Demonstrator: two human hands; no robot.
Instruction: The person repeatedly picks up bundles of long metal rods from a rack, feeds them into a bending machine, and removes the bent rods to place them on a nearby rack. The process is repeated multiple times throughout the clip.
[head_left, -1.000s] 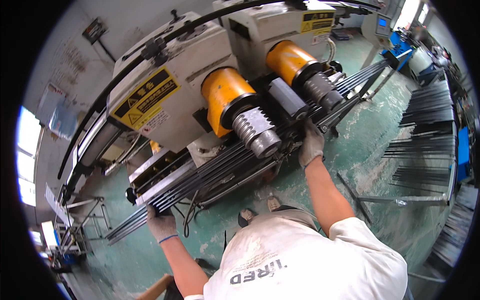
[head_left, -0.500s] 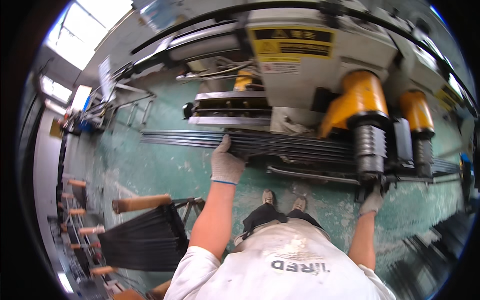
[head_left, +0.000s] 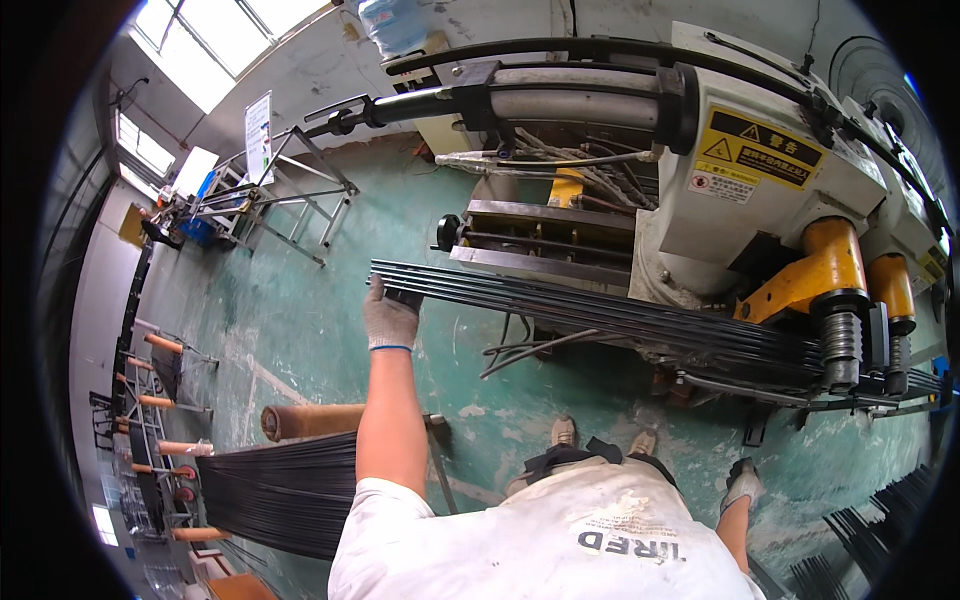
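Note:
My left hand point(head_left: 392, 318), in a pale knit glove, is closed around the left end of a row of long black tubes point(head_left: 560, 300). Its thumb lies over the tubes and the rest of the fingers are partly hidden. Rightward the tubes run along the front of a bending machine point(head_left: 690, 240) to its steel grooved dies point(head_left: 840, 345), beneath yellow arms point(head_left: 825, 265). Low on the right, apart from the machine, hangs my right hand point(head_left: 742, 487), also gloved with dark fingertips. Whether those fingers hold anything cannot be made out.
A rack with padded rollers point(head_left: 315, 420) carries a pile of black tubes point(head_left: 290, 490) at my left. More black tubes point(head_left: 880, 520) lie low at the right. A metal frame stand point(head_left: 290, 190) stands far left. Bent rods point(head_left: 540, 350) stick out below the machine.
My view has turned, shifting the machine rightward in the picture. The left hand has moved along the tubes to their left end. My right hand has dropped away from the grooved die.

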